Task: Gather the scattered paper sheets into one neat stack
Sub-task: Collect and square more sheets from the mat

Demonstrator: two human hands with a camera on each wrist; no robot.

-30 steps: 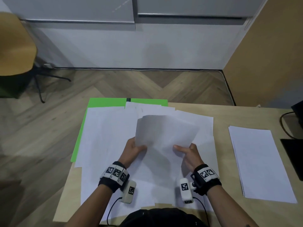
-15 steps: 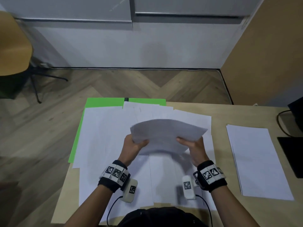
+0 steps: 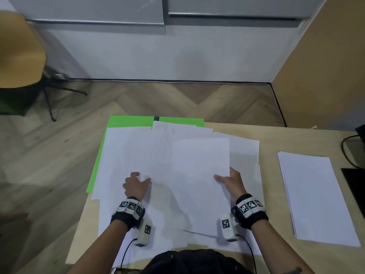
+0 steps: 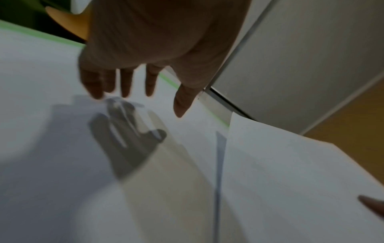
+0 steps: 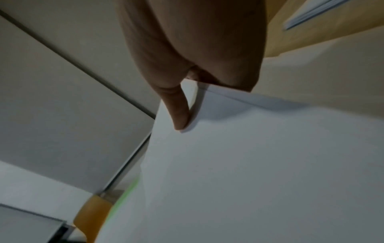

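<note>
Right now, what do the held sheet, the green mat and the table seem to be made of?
Sheet: thin matte white paper, probably; it lifts off the pile from one edge.
Mat: flat bright green, perhaps card or plastic; unclear.
Table: pale wood-look top, smooth; possibly laminate.

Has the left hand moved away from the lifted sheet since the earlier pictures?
Yes. The left hand let go of the lifted sheet and moved left, toward the green mat.

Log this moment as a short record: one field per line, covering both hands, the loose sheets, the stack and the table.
left hand: fingers spread, holding nothing, over the loose sheets
right hand: pinches the lifted sheet at its right edge
loose sheets: overlapping, spread over a green mat
neat stack: apart, to the right
table: light wood
</note>
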